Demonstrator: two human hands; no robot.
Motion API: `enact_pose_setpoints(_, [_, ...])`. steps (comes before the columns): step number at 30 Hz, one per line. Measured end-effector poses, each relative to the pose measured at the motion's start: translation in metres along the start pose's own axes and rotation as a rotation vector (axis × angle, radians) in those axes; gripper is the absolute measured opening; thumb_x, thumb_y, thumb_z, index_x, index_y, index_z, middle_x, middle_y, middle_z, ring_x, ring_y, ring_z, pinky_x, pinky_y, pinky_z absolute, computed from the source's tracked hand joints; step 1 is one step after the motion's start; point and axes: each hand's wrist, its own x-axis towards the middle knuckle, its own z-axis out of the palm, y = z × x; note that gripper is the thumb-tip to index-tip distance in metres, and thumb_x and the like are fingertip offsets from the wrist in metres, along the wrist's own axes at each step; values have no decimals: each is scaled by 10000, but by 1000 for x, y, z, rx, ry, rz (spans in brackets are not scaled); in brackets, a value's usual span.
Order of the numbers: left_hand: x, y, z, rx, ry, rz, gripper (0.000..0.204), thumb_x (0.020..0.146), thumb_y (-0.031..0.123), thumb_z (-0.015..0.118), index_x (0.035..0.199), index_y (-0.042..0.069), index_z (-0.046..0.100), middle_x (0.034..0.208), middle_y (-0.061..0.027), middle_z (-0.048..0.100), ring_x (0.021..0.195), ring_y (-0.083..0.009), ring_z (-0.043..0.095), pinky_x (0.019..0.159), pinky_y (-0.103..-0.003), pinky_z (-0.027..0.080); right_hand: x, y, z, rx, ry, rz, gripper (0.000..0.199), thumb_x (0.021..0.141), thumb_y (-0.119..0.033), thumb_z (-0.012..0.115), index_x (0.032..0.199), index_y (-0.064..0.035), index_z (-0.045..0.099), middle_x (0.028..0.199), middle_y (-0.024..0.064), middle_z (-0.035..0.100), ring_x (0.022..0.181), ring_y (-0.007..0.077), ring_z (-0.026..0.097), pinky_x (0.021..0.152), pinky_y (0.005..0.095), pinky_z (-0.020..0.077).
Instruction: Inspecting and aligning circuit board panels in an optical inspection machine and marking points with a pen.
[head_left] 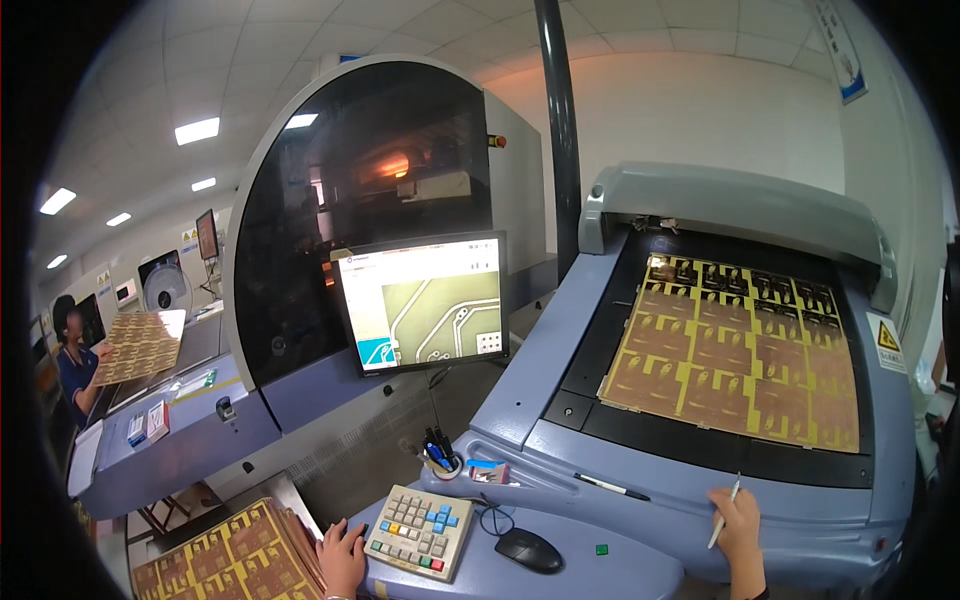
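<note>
Here, the right hand [738,518] pinches a white pen [717,531], likely to steer it; the patterned board [725,365] lies beyond. The left hand [342,560] rests loose beside the keypad [418,532], perhaps for pressing.

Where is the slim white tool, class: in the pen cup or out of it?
Out: the slim white tool is held in the right hand, apart from the pen cup.

Circuit-board workshop: large flatbed machine [725,197], patterned panel [725,350] on top, monitor [425,300] showing track lines, stacked panels [235,558].
</note>
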Motion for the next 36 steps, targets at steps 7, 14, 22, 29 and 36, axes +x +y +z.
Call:
enact_pose_setpoints(7, [7, 5, 4, -41, -26, 15, 273, 866, 249, 583, 1122, 233, 676, 1289, -76, 555, 1246, -312, 465, 1022, -581, 312, -5, 0, -1, -5, 24, 89, 307, 645, 75, 582, 914, -64, 637, 901, 97, 642, 790, 306, 576, 681, 406, 469])
enact_pose_setpoints(14, [3, 4, -1, -47, -21, 0, 274, 869, 258, 583, 1125, 243, 679, 1292, -78, 552, 1254, -314, 456, 1035, -572, 306, 1, 3, 3, 24, 1, 81, 289, 697, 70, 577, 955, -50, 625, 933, 118, 640, 831, 318, 577, 721, 405, 465])
enact_pose_setpoints(22, [10, -2, -6, -19, -105, 47, 365, 874, 202, 586, 1237, 176, 602, 1307, -135, 538, 1249, -331, 459, 1061, -469, 315, 42, 50, -22, -24, -99, 224, 379, 749, -19, 678, 1114, -58, 587, 1128, 189, 607, 1002, 384, 557, 851, 438, 441])
enact_pose_setpoints(29, [-63, 10, -176, -667, -250, -120, 377, 915, 178, 538, 1271, 54, 550, 1271, -139, 562, 1187, -238, 522, 956, -361, 426, 70, 134, -16, -235, -296, 136, 589, 684, -219, 801, 1200, -84, 550, 1219, 195, 569, 1084, 389, 538, 925, 492, 428])
enact_pose_setpoints(36, [-216, -91, -181, 464, -205, -548, 356, 850, 108, 560, 1202, 52, 569, 1356, -205, 465, 1265, -438, 383, 1084, -483, 302, 80, 187, -4, -343, -453, 88, 673, 666, -215, 801, 1271, -133, 518, 1194, 206, 557, 1096, 384, 537, 939, 459, 439])
